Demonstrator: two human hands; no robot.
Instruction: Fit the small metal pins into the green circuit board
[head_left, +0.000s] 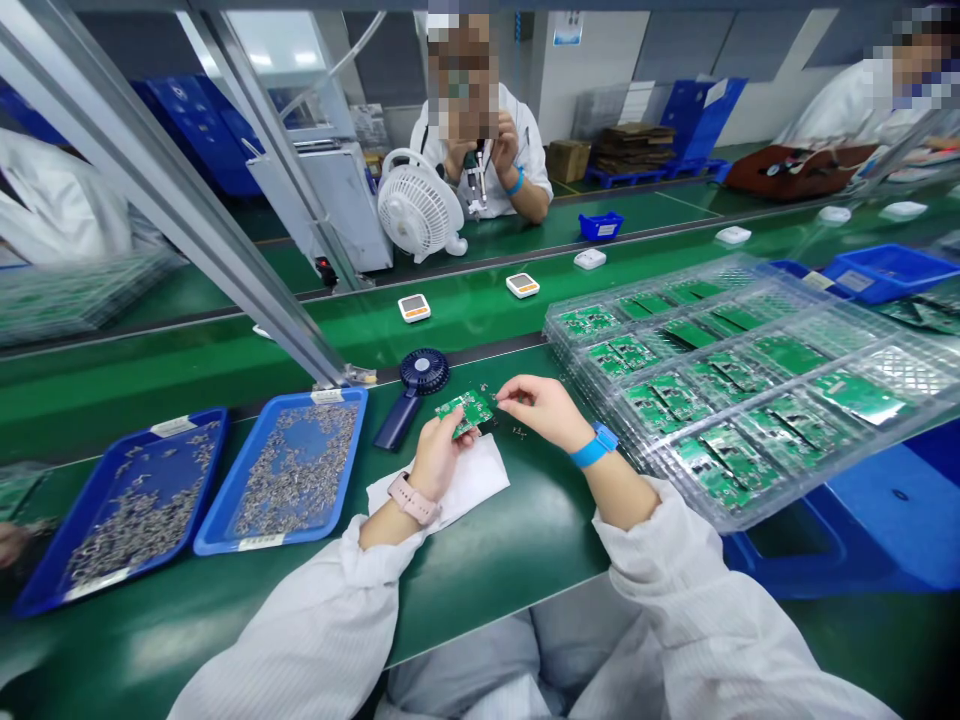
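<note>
A green circuit board is gripped by its near edge between the thumb and fingers of my left hand, above a white cloth or paper. Just right of the board, my right hand has its thumb and forefinger pinched together. Whatever sits between those fingertips is too small to name. A few tiny metal parts lie on the green tabletop beside and beneath that hand. A dark blue hand-held fan lies behind my left hand.
Two blue trays of small metal parts lie on the left. To the right, a clear plastic tray holds several circuit boards. Across the belt, with its white devices, a person sits by a white fan. A metal post rises at left.
</note>
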